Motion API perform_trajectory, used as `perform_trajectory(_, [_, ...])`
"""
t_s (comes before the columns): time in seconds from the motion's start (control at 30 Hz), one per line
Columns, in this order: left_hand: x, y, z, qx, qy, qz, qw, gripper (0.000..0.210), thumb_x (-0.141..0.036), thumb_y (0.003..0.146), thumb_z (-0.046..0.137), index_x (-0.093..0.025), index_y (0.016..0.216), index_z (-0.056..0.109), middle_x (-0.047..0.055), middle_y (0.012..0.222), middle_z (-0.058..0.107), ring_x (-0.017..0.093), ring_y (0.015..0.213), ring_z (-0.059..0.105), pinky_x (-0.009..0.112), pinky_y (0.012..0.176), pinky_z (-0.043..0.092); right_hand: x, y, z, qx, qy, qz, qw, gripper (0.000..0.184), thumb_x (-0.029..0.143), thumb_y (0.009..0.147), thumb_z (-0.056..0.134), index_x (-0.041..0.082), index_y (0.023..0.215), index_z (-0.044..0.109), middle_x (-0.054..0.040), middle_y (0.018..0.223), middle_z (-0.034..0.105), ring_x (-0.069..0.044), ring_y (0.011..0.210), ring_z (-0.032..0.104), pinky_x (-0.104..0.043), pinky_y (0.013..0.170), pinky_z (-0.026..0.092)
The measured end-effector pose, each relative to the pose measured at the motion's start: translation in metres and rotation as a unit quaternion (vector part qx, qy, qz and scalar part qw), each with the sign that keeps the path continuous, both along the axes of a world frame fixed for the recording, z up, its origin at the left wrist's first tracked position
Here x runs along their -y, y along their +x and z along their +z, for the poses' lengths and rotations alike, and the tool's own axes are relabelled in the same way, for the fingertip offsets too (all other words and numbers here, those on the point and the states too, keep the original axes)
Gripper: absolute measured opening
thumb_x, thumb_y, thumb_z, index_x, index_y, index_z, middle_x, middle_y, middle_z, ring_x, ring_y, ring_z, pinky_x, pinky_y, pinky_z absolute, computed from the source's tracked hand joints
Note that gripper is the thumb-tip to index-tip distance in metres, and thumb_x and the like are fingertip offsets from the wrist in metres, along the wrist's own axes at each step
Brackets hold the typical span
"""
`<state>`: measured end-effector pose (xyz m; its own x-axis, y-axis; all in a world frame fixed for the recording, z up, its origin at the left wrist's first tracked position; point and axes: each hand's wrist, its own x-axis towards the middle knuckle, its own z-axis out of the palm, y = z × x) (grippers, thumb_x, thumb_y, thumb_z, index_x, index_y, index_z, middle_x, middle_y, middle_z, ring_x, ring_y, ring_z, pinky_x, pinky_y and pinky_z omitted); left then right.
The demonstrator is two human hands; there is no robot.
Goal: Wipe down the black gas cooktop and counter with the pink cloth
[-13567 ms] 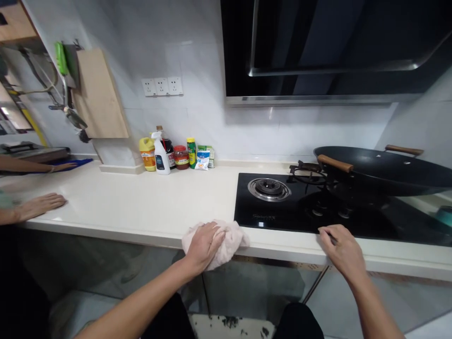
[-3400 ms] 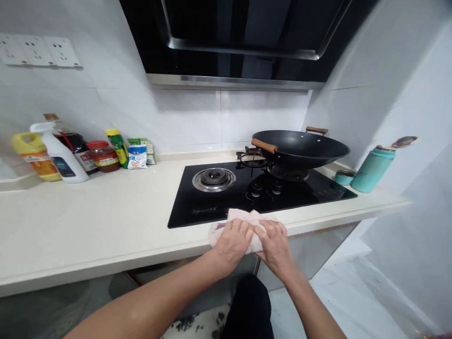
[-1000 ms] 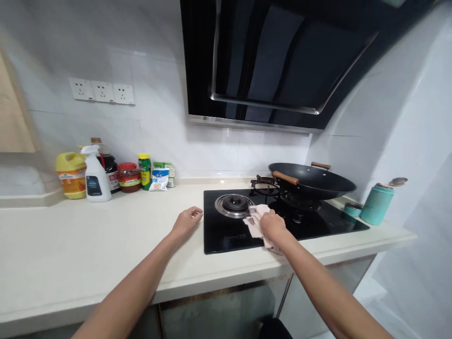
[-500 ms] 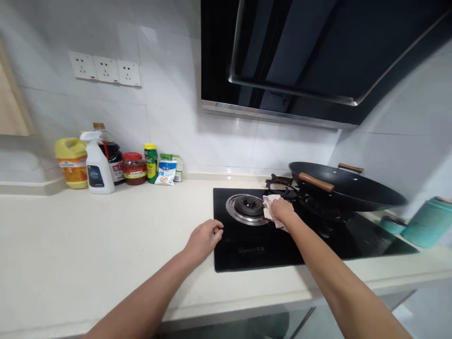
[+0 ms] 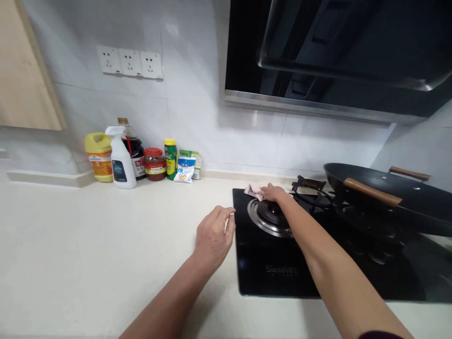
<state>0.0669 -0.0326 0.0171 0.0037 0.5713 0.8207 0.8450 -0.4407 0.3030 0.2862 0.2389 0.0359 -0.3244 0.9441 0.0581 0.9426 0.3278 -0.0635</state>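
My right hand [image 5: 275, 193] reaches over the left burner [image 5: 263, 223] and presses a pale pink cloth [image 5: 252, 190] onto the back of the black glass stove [image 5: 261, 254]. Part of the cloth is under the fingers, and my forearm covers the burner's right side. Beside the stove's left edge, my left hand [image 5: 215, 235] hovers at the counter with fingers curled and the thumb close to the index fingertip. I see nothing held in it.
A large black wok [image 5: 374, 188] with wooden handles sits on the right burner. A loose pan support [image 5: 310, 188] lies behind. Along the wall stand a white spray bottle [image 5: 122, 162], a yellow jug [image 5: 99, 157], a red-lidded jar [image 5: 154, 165] and small packets [image 5: 185, 169]. The range hood [image 5: 318, 61] hangs above.
My right hand has moved the cloth from the burner's right side to behind it, at the stove's back left. The view has swung left. My left hand stays near the stove edge.
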Motion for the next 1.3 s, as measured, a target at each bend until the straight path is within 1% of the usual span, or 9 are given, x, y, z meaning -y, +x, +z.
perform_trajectory(0.33, [-0.008, -0.017, 0.003, 0.091, -0.065, 0.05, 0.992, 0.025, -0.023, 0.094, 0.047, -0.021, 0.106, 0.069, 0.004, 0.1, 0.072, 0.015, 0.074, 0.063, 0.028, 0.077, 0.049, 0.092, -0.068, -0.003, -0.027, -0.017, 0.234, 0.972, 0.042, 0.036, 0.108, 0.029, 0.024, 0.122, 0.067, -0.0064, 0.131, 0.062, -0.023, 0.122, 0.049, -0.039, 0.107, 0.035])
perform_trajectory(0.47, [-0.01, -0.026, 0.003, 0.141, -0.111, 0.066, 0.982, 0.027, -0.025, 0.091, 0.048, -0.02, 0.105, 0.071, 0.005, 0.101, 0.073, 0.017, 0.077, 0.064, 0.03, 0.08, 0.049, 0.147, -0.059, -0.006, -0.051, -0.001, 0.262, 0.964, 0.045, 0.049, 0.107, 0.031, 0.024, 0.109, 0.069, -0.0059, 0.122, 0.06, -0.022, 0.109, 0.05, -0.038, 0.099, 0.039])
perform_trajectory(0.63, [-0.012, -0.032, -0.001, 0.162, -0.17, 0.072, 0.969, 0.029, -0.029, 0.089, 0.048, -0.022, 0.105, 0.071, 0.004, 0.103, 0.074, 0.019, 0.085, 0.066, 0.031, 0.085, 0.048, 0.226, -0.015, -0.012, -0.117, 0.032, 0.277, 0.953, 0.038, 0.049, 0.093, 0.06, 0.02, 0.069, 0.053, -0.0035, 0.099, 0.056, -0.02, 0.096, 0.05, -0.035, 0.089, 0.041])
perform_trajectory(0.77, [-0.016, -0.032, -0.005, 0.155, -0.203, 0.069, 0.964, 0.028, -0.031, 0.088, 0.049, -0.022, 0.102, 0.072, 0.004, 0.098, 0.075, 0.019, 0.08, 0.065, 0.031, 0.08, 0.048, 0.27, 0.043, -0.013, -0.143, 0.01, 0.258, 0.955, 0.03, 0.028, 0.085, 0.063, 0.021, 0.065, 0.042, -0.0011, 0.093, 0.054, -0.017, 0.091, 0.051, -0.032, 0.082, 0.042])
perform_trajectory(0.9, [-0.017, -0.029, -0.007, 0.138, -0.226, 0.057, 0.963, 0.027, -0.03, 0.087, 0.05, -0.023, 0.1, 0.073, 0.003, 0.095, 0.075, 0.019, 0.08, 0.065, 0.031, 0.077, 0.047, 0.28, 0.106, -0.015, -0.152, -0.004, 0.183, 0.971, 0.007, 0.024, 0.081, 0.057, 0.022, 0.086, 0.053, -0.0032, 0.104, 0.055, -0.018, 0.093, 0.055, -0.033, 0.085, 0.045])
perform_trajectory(1.0, [-0.018, -0.028, -0.009, 0.124, -0.238, 0.046, 0.962, 0.027, -0.03, 0.087, 0.05, -0.023, 0.099, 0.073, 0.003, 0.095, 0.075, 0.02, 0.082, 0.065, 0.031, 0.078, 0.047, 0.271, 0.131, -0.019, -0.162, -0.048, 0.131, 0.977, 0.048, 0.028, 0.079, 0.058, 0.021, 0.127, 0.051, -0.0119, 0.141, 0.047, -0.025, 0.123, 0.053, -0.039, 0.102, 0.043])
perform_trajectory(1.13, [-0.019, -0.027, -0.012, 0.098, -0.252, 0.021, 0.962, 0.027, -0.03, 0.087, 0.049, -0.022, 0.098, 0.073, 0.004, 0.098, 0.076, 0.02, 0.086, 0.067, 0.031, 0.08, 0.048, 0.264, 0.114, -0.028, -0.139, -0.073, 0.021, 0.987, 0.066, 0.038, 0.085, 0.057, 0.017, 0.146, 0.045, -0.017, 0.168, 0.015, -0.035, 0.155, 0.012, -0.051, 0.121, 0.02])
perform_trajectory(1.2, [-0.019, -0.025, -0.013, 0.082, -0.258, 0.005, 0.963, 0.027, -0.031, 0.087, 0.049, -0.022, 0.095, 0.073, 0.004, 0.098, 0.076, 0.02, 0.086, 0.067, 0.031, 0.08, 0.048, 0.27, 0.095, -0.033, -0.143, -0.046, -0.014, 0.989, 0.06, 0.043, 0.088, 0.055, 0.016, 0.142, 0.05, -0.0189, 0.167, 0.021, -0.037, 0.155, 0.015, -0.055, 0.121, 0.018])
perform_trajectory(1.3, [-0.018, -0.023, -0.013, 0.063, -0.264, -0.016, 0.962, 0.027, -0.032, 0.086, 0.049, -0.021, 0.093, 0.073, 0.004, 0.096, 0.075, 0.02, 0.085, 0.067, 0.03, 0.078, 0.048, 0.296, 0.067, -0.039, -0.175, 0.001, 0.028, 0.984, 0.047, 0.039, 0.091, 0.053, 0.018, 0.133, 0.057, -0.0166, 0.161, 0.036, -0.033, 0.15, 0.029, -0.054, 0.12, 0.02])
